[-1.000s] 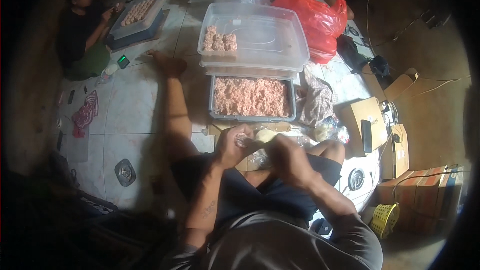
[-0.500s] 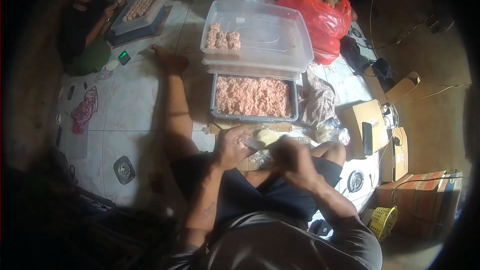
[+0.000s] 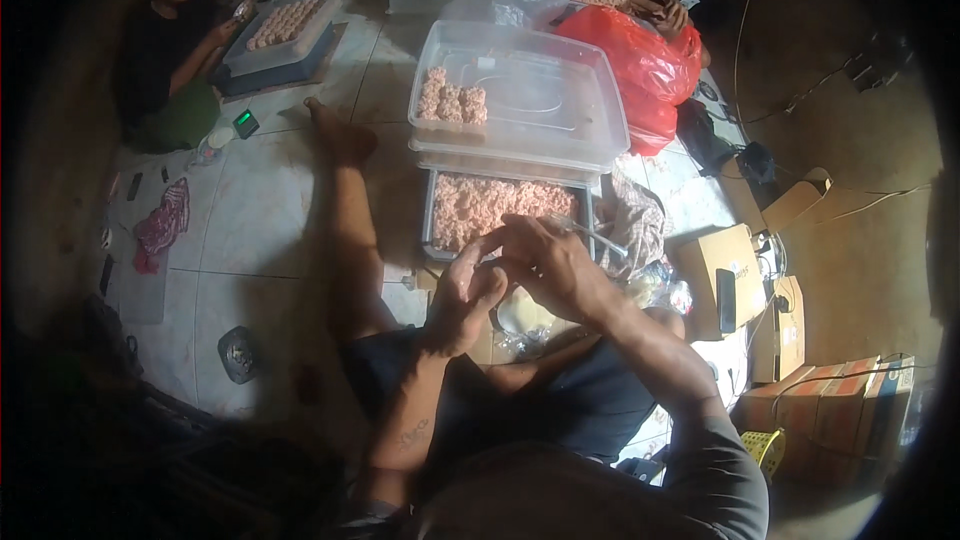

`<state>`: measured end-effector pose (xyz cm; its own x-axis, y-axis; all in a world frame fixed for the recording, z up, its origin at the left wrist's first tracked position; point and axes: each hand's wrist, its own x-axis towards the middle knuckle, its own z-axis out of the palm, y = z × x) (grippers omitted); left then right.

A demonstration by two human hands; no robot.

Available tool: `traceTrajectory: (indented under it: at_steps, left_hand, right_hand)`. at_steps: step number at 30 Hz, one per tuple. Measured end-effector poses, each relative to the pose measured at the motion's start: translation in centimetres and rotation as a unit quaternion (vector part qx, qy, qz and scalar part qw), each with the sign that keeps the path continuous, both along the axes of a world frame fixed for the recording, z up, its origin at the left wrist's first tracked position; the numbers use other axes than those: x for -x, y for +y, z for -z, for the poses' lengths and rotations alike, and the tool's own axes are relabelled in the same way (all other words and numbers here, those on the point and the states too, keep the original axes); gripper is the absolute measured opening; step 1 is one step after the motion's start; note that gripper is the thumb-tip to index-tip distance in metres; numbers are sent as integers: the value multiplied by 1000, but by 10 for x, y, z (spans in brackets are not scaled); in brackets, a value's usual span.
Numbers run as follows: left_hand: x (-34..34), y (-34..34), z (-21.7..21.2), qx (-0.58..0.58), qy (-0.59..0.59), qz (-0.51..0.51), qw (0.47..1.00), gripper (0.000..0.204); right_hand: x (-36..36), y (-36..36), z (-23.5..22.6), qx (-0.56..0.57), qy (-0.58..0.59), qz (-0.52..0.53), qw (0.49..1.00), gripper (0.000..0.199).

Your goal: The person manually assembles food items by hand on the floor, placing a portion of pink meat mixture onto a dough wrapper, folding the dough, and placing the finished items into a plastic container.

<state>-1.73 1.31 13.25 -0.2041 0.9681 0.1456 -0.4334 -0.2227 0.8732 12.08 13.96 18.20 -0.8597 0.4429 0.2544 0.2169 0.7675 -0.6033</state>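
Observation:
Over the near edge of a tray (image 3: 462,202) of pink minced filling, my two hands meet. My left hand (image 3: 465,292) is curled with fingers bent; what lies in it is hidden. My right hand (image 3: 558,265) presses against it, gripping a thin light-coloured utensil (image 3: 603,238) whose end sticks out to the right. Just below the hands shows a stack of pale round wrappers (image 3: 522,312), partly covered by my right hand. Behind the tray, a clear plastic box (image 3: 545,90) has several lumpy meat dumplings (image 3: 452,103) at its left side.
A red plastic bag (image 3: 640,70) and a checked cloth (image 3: 635,215) lie right of the boxes. Cardboard boxes (image 3: 715,270) stand farther right. At the far left a person (image 3: 185,50) works beside a box of dumplings (image 3: 285,22); another person's hands (image 3: 672,12) show at the far right.
My hands have moved up and come together over the filling tray. The utensil now shows beyond my right hand. The wrapper stack is more covered. The view has shifted slightly.

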Motion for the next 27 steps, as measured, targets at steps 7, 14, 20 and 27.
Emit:
traceTrajectory:
  at_steps: [7, 14, 20, 27]
  left_hand:
    - [15, -9, 54, 70, 28, -54, 996, 41]
    - [5, -2, 88, 82, 139, 4, 987, 30]
    - [16, -10, 88, 92, 172, 16, 981, 22]
    - [-3, -1, 113, 128, 327, 15, 936, 33]
  right_hand:
    - [70, 98, -58, -12, 34, 4, 999, 29]
    - [134, 206, 19, -219, -244, 0, 945, 31]
    - [141, 189, 28, -45, -159, -43, 985, 41]
    - [85, 173, -13, -166, 13, 77, 983, 25]
